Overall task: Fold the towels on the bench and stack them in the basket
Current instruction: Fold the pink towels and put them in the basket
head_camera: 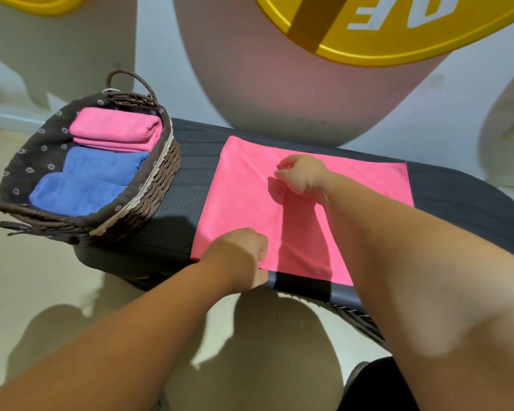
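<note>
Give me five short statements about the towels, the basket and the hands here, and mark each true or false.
1. A pink towel lies spread on the bench. True.
2. The basket holds only blue towels. False: it holds folded pink towels as well as blue towels.
3. The left hand grips the pink towel at its near edge. True.
4. The right hand rests inside the basket. False: it pinches the pink towel farther back, well away from the basket.
5. The basket stands on the floor. False: it stands on the left end of the bench.
</note>
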